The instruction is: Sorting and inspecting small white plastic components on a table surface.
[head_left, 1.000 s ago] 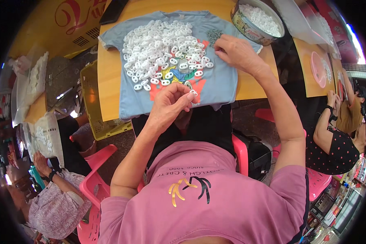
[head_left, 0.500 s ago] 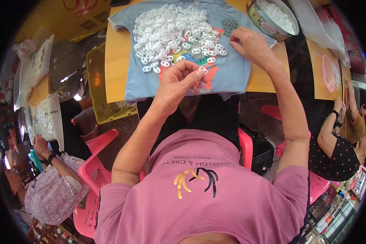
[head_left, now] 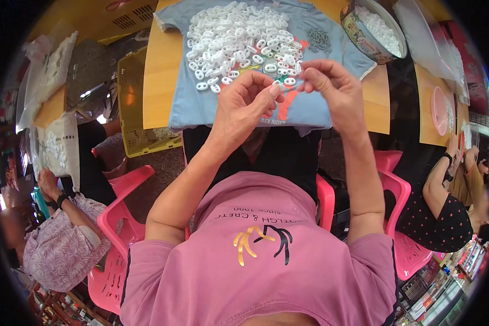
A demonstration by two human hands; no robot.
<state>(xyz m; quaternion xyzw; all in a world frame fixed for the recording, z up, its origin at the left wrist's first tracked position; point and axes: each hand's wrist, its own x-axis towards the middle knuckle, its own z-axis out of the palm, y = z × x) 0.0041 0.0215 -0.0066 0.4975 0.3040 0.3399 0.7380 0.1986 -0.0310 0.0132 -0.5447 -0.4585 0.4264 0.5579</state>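
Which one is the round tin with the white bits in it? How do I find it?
Look at the yellow table with the blue T-shirt spread on it. Past the shirt's right sleeve, near the table's far right corner, sits the round tin. Unlike the loose white pieces heaped on the shirt, its pieces lie inside a patterned wall.

Seen from one head-worn fisheye view, looking steeply down from close above the pink shirt (head_left: pixel 261 255), facing the far yellow table (head_left: pixel 160 81); left hand (head_left: pixel 244 106) and right hand (head_left: pixel 331 89) near centre; edges bent at rim.
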